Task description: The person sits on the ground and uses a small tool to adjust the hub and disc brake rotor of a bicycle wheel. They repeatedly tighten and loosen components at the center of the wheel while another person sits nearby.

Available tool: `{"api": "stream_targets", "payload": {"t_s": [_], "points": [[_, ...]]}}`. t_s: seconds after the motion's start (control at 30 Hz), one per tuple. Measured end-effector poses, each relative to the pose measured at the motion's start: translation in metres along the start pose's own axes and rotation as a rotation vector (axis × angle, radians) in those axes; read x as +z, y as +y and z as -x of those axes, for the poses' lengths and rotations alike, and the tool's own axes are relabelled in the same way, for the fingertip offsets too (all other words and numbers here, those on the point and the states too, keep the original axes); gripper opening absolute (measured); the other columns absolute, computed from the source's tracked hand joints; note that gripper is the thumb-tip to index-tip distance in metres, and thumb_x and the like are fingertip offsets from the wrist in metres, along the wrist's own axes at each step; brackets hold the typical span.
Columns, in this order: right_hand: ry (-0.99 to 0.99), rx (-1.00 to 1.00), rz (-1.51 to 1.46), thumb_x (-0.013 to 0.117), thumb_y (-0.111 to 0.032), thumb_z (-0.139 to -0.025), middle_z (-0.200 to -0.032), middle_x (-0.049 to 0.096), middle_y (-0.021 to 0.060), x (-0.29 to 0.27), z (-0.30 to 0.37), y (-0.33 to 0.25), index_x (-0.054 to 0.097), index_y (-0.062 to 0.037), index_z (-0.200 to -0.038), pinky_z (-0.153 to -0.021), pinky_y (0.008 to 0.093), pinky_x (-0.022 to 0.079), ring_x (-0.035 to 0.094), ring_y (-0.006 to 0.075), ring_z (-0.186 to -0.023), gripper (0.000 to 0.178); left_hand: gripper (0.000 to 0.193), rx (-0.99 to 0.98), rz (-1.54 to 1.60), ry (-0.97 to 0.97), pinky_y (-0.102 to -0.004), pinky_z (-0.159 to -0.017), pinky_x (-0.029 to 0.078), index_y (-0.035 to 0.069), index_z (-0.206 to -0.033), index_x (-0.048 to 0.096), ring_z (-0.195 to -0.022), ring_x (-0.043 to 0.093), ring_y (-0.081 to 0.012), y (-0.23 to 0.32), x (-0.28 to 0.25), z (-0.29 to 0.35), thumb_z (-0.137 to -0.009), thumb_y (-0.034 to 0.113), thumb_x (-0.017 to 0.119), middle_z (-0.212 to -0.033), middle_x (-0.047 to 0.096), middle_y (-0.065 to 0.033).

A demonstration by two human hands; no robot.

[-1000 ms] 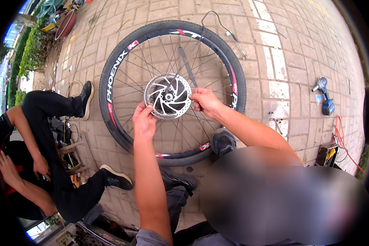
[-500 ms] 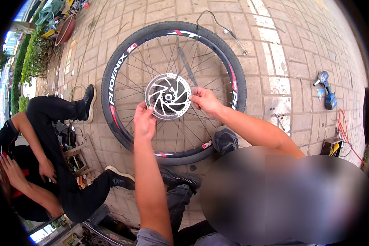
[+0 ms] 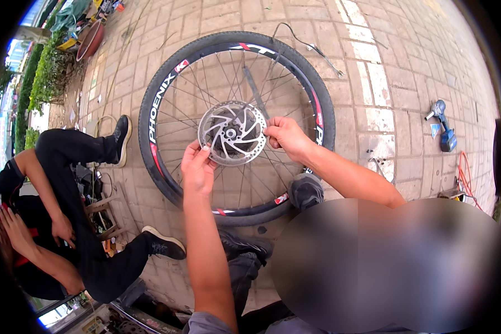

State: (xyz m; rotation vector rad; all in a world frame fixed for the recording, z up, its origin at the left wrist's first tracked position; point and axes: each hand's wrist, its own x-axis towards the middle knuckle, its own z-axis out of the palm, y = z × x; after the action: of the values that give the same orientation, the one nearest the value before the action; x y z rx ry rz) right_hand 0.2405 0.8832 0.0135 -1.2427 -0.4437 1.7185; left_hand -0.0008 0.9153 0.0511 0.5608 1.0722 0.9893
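Note:
A silver brake disc rotor with curved arms and a drilled rim is held over the hub of a bicycle wheel, which lies flat on the paving. My left hand pinches the rotor's lower left edge between thumb and fingers. At the opposite edge, my right hand grips the rim with its fingers curled. Through the rotor's central opening shows the hub. Whether the rotor touches the hub, I cannot tell. My shoe is at the wheel's near right edge.
A dark flat strip lies under the spokes. Beyond the tyre runs a thin dark cable. A blue cordless power tool and an orange cord lie at right. Someone in black trousers sits at left, one shoe near my left arm.
The rotor has shifted slightly right and looks a little larger. My right hand has moved slightly right, its fingers more curled. My left hand keeps its pinch.

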Motion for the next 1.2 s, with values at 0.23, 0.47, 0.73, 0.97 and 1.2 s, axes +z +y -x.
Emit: {"api": "stream_targets", "payload": {"t_s": [0.23, 0.47, 0.73, 0.97, 1.2], "points": [[0.027, 0.105, -0.464, 0.056, -0.004, -0.082, -0.061, 0.047, 0.0006, -0.019, -0.001, -0.044, 0.050, -0.0081, -0.071, -0.049, 0.0297, 0.035, 0.043, 0.0114, -0.051, 0.014, 0.024, -0.005, 0.044, -0.064, -0.0294, -0.070, 0.047, 0.005, -0.108, 0.052, -0.081, 0.059, -0.0148, 0.033, 0.072, -0.018, -0.086, 0.006, 0.060, -0.094, 0.061, -0.0055], [0.056, 0.013, -0.659, 0.057, -0.009, -0.084, -0.061, 0.048, -0.0001, -0.057, -0.006, -0.075, 0.050, -0.0095, -0.073, -0.050, 0.0295, 0.038, 0.044, 0.0120, -0.051, 0.012, 0.019, -0.030, -0.081, -0.224, -0.0296, -0.072, 0.046, 0.007, -0.103, 0.054, -0.085, 0.055, -0.0157, 0.040, 0.147, -0.046, -0.087, 0.013, 0.062, -0.094, 0.058, -0.0043], [0.265, -0.156, -0.970, 0.050, -0.010, -0.086, -0.064, 0.047, 0.0016, -0.121, -0.017, -0.119, 0.048, -0.0064, -0.079, -0.048, 0.0263, 0.032, 0.038, 0.0098, -0.048, 0.009, 0.051, 0.319, -1.243, -0.305, -0.0379, -0.093, 0.040, 0.002, -0.122, 0.056, -0.099, 0.060, -0.0269, -0.002, 0.173, -0.058, -0.084, 0.036, 0.063, -0.105, 0.065, -0.0148], [0.477, -0.359, -1.046, 0.044, -0.011, -0.088, -0.068, 0.049, 0.0028, -0.197, -0.009, -0.167, 0.049, -0.0045, -0.082, -0.048, 0.0257, 0.032, 0.038, 0.0095, -0.047, 0.010, 0.025, 0.699, -1.114, -0.228, -0.0356, -0.074, 0.043, 0.003, -0.093, 0.067, -0.079, 0.058, -0.0254, 0.013, 0.192, -0.048, -0.087, 0.027, 0.062, -0.086, 0.062, -0.0106], [0.627, -0.383, -1.010, 0.042, -0.008, -0.089, -0.062, 0.046, 0.0021, -0.262, 0.004, -0.158, 0.047, -0.0035, -0.081, -0.048, 0.0260, 0.035, 0.039, 0.0090, -0.047, 0.010, 0.026, 0.626, -0.793, -0.065, -0.0274, -0.075, 0.044, 0.000, -0.095, 0.065, -0.082, 0.055, -0.0136, 0.027, 0.181, -0.065, -0.092, 0.025, 0.058, -0.088, 0.062, -0.0042]]}}
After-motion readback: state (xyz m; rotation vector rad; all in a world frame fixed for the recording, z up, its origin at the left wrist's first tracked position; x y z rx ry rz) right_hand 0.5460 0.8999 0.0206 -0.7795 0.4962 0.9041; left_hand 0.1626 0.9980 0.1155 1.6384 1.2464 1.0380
